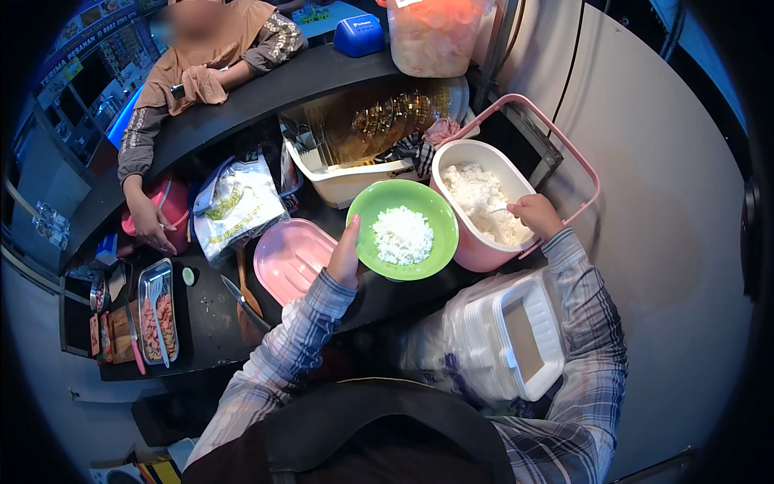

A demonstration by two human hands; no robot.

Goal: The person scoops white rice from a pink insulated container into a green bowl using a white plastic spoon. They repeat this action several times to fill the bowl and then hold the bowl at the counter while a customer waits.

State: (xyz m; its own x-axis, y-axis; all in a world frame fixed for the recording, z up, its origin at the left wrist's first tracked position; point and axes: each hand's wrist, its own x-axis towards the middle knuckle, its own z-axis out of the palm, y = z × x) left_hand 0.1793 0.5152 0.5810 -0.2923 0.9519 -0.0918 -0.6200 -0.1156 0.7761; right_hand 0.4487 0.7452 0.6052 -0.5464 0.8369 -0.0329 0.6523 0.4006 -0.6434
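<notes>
My left hand [346, 255] grips the left rim of a green plate [444, 227], thumb over the edge. A mound of cooked white rice [403, 236] lies in the plate's middle. To its right stands a pink rice container [478, 259] with a white inner wall, partly filled with more rice [478, 187]. Over that container, my right hand [537, 215] holds a spoon [500, 207] by its handle, the far end down in the rice. The pink handle [595, 160] of the container arches up behind and beside my right wrist.
A pink lid [290, 257] lies left of the plate, near a knife [242, 299]. Farther left is a metal tray [144, 327] of sliced food. Stacked white foam boxes [544, 302] stand below the container. Across the raised counter [260, 97] a person leans, one hand [151, 227] reaching down.
</notes>
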